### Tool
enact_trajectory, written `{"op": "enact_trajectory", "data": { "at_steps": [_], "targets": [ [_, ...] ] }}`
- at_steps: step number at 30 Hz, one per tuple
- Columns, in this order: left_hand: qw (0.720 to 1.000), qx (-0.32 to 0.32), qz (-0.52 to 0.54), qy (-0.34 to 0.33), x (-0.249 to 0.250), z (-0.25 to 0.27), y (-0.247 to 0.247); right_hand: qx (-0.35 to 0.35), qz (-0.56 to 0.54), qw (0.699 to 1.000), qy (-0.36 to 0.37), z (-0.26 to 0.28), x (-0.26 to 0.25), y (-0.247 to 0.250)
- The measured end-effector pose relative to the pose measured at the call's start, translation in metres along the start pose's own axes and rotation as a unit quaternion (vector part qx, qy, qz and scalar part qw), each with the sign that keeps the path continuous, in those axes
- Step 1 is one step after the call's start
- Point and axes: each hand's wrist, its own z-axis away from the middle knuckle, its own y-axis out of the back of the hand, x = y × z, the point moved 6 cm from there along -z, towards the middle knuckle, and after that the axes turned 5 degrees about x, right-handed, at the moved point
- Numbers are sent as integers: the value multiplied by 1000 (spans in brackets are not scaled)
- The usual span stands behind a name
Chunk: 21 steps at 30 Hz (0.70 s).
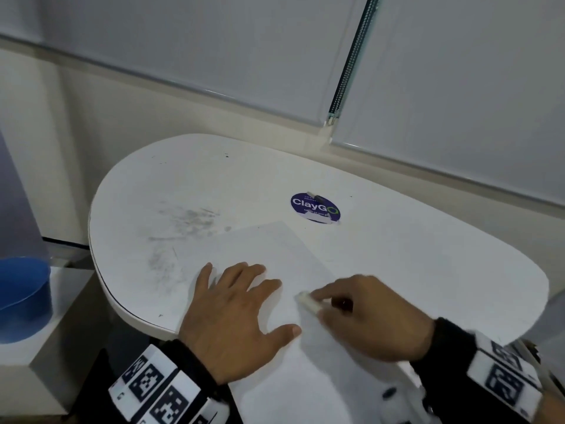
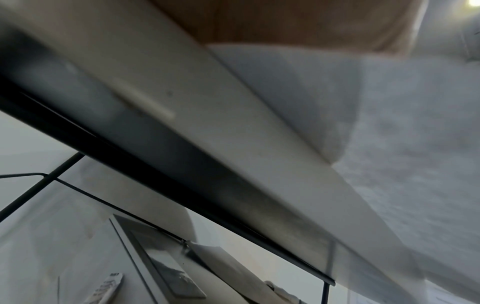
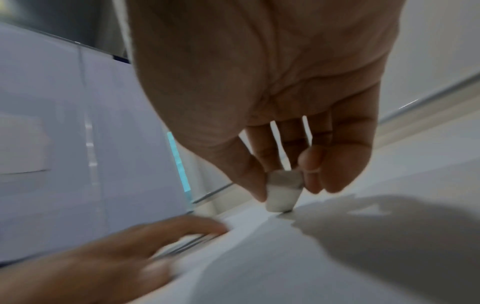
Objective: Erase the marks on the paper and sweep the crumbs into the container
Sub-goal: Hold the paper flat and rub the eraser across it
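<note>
A white sheet of paper lies on the rounded white table. My left hand lies flat on the paper's left side with fingers spread, holding it down. My right hand pinches a small white eraser between thumb and fingers. In the right wrist view the eraser stands tip-down on the paper, with the left hand blurred at lower left. I cannot make out marks or crumbs on the paper. A blue container stands off the table at far left.
A round purple ClayGo sticker sits on the table beyond the paper. Grey smudges cover the table's left part. Window blinds close off the back. The left wrist view shows only the table edge from below.
</note>
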Motion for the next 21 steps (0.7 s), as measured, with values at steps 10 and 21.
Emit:
{"op": "enact_trajectory", "data": {
  "at_steps": [10, 21],
  "targets": [
    [998, 27, -43, 22, 4, 2, -1, 40, -38, 996, -77, -8, 13, 16],
    [998, 21, -49, 17, 2, 2, -4, 41, -1, 997, -60, -3, 16, 1]
  ]
}}
